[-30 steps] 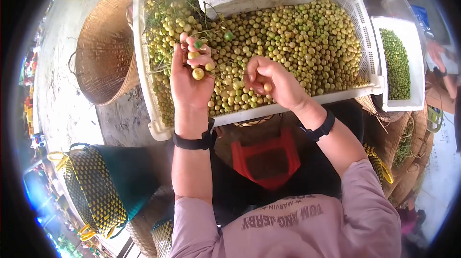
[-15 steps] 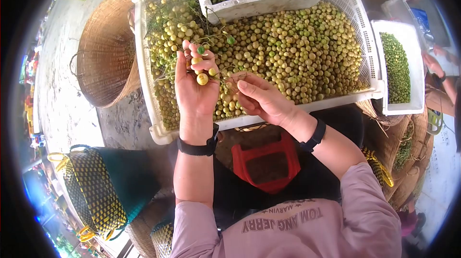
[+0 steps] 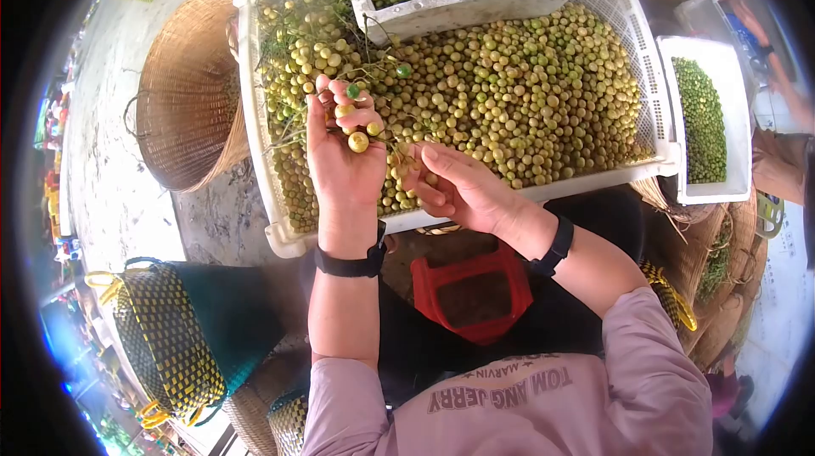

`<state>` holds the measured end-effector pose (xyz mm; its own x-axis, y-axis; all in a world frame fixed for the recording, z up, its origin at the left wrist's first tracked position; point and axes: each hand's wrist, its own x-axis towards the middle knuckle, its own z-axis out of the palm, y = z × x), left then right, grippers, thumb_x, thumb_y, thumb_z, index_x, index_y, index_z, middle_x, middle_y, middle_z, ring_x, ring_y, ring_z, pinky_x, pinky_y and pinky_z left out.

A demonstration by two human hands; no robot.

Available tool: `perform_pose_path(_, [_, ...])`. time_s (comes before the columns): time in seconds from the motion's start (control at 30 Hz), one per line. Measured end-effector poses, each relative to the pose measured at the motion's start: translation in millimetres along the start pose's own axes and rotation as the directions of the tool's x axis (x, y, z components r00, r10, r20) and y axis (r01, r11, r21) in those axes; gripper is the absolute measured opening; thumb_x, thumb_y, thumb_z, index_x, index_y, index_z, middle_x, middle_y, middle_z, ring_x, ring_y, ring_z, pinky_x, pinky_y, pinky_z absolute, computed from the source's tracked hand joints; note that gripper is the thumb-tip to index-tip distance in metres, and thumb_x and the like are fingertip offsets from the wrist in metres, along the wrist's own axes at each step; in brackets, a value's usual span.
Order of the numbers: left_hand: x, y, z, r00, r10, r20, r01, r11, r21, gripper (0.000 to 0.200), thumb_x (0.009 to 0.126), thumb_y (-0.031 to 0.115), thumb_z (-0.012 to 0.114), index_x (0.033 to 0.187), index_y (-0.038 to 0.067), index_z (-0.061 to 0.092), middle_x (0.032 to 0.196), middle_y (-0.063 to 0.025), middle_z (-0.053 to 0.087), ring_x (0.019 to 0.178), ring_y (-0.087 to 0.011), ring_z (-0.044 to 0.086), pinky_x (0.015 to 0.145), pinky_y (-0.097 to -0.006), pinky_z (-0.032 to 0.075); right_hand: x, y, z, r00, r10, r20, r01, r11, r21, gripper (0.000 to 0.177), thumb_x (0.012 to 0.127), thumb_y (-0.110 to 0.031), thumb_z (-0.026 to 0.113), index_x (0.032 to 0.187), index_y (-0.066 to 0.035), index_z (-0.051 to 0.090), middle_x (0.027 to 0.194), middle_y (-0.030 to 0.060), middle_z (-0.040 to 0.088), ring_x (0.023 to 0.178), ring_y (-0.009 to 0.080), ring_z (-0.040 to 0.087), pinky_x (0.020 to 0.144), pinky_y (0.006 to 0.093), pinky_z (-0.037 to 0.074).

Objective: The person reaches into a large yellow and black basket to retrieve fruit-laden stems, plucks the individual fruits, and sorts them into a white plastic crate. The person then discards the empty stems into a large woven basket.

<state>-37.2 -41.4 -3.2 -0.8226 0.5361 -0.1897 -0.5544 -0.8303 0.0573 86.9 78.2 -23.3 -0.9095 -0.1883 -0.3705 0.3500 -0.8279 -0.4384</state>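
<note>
My left hand is palm up over the left part of a white crate, its fingers curled round a stem bunch of yellow-green fruit. One green fruit shows at the fingertips. Just to the right, my right hand has its fingers bent and thumb close to them, near the thin stems of the bunch. Whatever it pinches is too small to make out. Loose round yellowish fruit fills the crate below both hands, with stemmed bunches at the upper left.
A white foam box of green fruit rests on the crate's far side. Another white box stands at the right, near a person's arm. Around lie a wicker basket, a checkered basket and a red stool.
My right hand has shifted slightly, its fingers a little lower. My left hand stays nearly in place with the bunch. The other person's arm at the right has moved up.
</note>
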Motion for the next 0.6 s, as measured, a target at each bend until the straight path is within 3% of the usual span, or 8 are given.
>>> perform_pose_path(0.1, [0.6, -0.8, 0.8, 1.0, 0.003, -0.003, -0.003, 1.0, 0.031, 0.021, 0.1, 0.024, 0.047, 0.11, 0.008, 0.056, 0.095, -0.0049, 0.059, 0.073, -0.0123, 0.048, 0.062, -0.0207, 0.049, 2.1, 1.6, -6.1, 0.998, 0.019, 0.06, -0.024, 0.997, 0.076, 0.018, 0.094, -0.029, 0.06, 0.101, -0.013, 0.057, 0.085, 0.0008, 0.06, 0.058, 0.0024, 0.043, 0.046, 0.0166, 0.03])
perform_pose_path(0.17, [0.8, 0.1, 1.6, 0.999, 0.041, -0.021, -0.039, 0.996, 0.086, 0.02, 0.1, 0.023, 0.047, 0.109, 0.008, 0.056, 0.094, -0.0044, 0.059, 0.073, -0.0122, 0.047, 0.061, -0.0203, 0.048, -1.0, -2.8, 0.9, 1.0, -0.003, -0.027, 0.004, 0.998, 0.057, 0.017, 0.094, -0.028, 0.061, 0.098, -0.013, 0.057, 0.082, -0.0006, 0.058, 0.056, 0.0024, 0.041, 0.046, 0.0163, 0.028])
perform_pose_path(0.37, [3.3, 11.3, 4.3, 0.997, 0.076, 0.024, -0.077, 0.997, 0.01, 0.019, 0.1, 0.022, 0.046, 0.109, 0.008, 0.056, 0.092, -0.004, 0.06, 0.073, -0.0122, 0.048, 0.059, -0.0201, 0.048, -1.2, -6.0, -12.4, 0.998, -0.051, 0.042, 0.049, 0.997, 0.056, 0.02, 0.098, -0.029, 0.053, 0.098, -0.009, 0.057, 0.084, -0.0008, 0.058, 0.06, 0.0029, 0.043, 0.046, 0.0172, 0.029])
perform_pose_path(0.4, [2.9, 12.6, 4.9, 0.996, 0.09, 0.017, -0.09, 0.996, 0.012, 0.019, 0.1, 0.021, 0.047, 0.108, 0.007, 0.057, 0.091, -0.0042, 0.06, 0.074, -0.0123, 0.048, 0.059, -0.0201, 0.048, -1.4, -5.7, -14.9, 0.995, -0.063, 0.072, 0.065, 0.998, -0.022, 0.023, 0.098, -0.031, 0.051, 0.1, -0.008, 0.056, 0.088, 0.0008, 0.06, 0.062, 0.0031, 0.044, 0.046, 0.0178, 0.03])
perform_pose_path(0.53, [1.2, 6.0, 2.8, 0.996, 0.086, -0.032, -0.085, 0.996, 0.031, 0.019, 0.1, 0.022, 0.048, 0.108, 0.008, 0.057, 0.092, -0.0045, 0.061, 0.073, -0.0113, 0.049, 0.058, -0.02, 0.047, -1.7, -3.3, -5.0, 0.997, -0.025, 0.067, 0.029, 0.998, -0.053, 0.025, 0.097, -0.033, 0.052, 0.101, -0.008, 0.055, 0.09, 0.0019, 0.061, 0.06, 0.0032, 0.042, 0.046, 0.0179, 0.03])
perform_pose_path(0.6, [0.7, 2.5, 0.6, 0.994, 0.097, -0.051, -0.093, 0.993, 0.079, 0.02, 0.099, 0.023, 0.049, 0.108, 0.008, 0.058, 0.095, -0.0049, 0.061, 0.071, -0.0102, 0.049, 0.059, -0.02, 0.046, -0.5, -1.0, -0.9, 0.998, -0.061, 0.03, 0.066, 0.978, -0.197, 0.028, 0.097, -0.036, 0.054, 0.102, -0.009, 0.054, 0.09, 0.0008, 0.061, 0.058, 0.0022, 0.04, 0.047, 0.0176, 0.031])
